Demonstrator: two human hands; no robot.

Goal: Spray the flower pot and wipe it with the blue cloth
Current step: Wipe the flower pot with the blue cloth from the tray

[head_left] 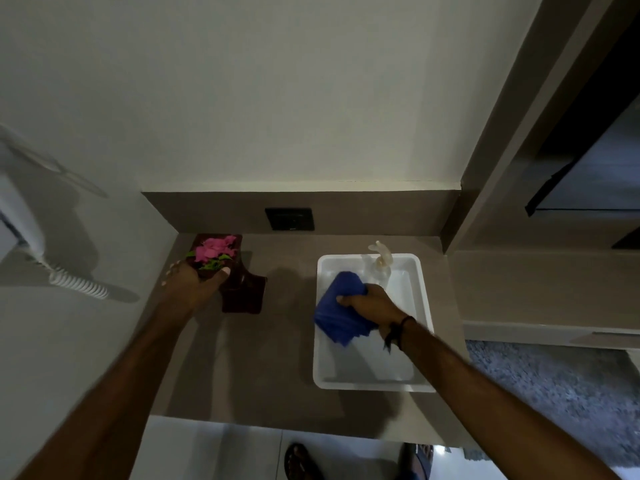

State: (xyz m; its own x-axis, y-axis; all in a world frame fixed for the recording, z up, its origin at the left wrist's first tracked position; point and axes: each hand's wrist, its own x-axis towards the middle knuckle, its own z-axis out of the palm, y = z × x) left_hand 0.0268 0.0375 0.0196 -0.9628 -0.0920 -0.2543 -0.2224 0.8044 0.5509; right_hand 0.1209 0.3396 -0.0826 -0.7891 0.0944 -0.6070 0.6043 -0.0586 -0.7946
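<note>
A dark brown flower pot (244,292) with pink flowers (216,250) and green leaves stands at the left of the brown counter. My left hand (194,280) grips its upper rim from the left side. The blue cloth (337,311) hangs bunched over the white tray (323,374), with my right hand (372,304) shut on it. A clear spray bottle (379,263) stands at the tray's far end, just beyond my right hand.
A dark socket plate (289,218) sits on the back panel behind the counter (287,341). A white handset with a coiled cord (78,284) hangs on the left wall. A grey rug (554,382) lies to the right. A sandalled foot (299,462) shows below.
</note>
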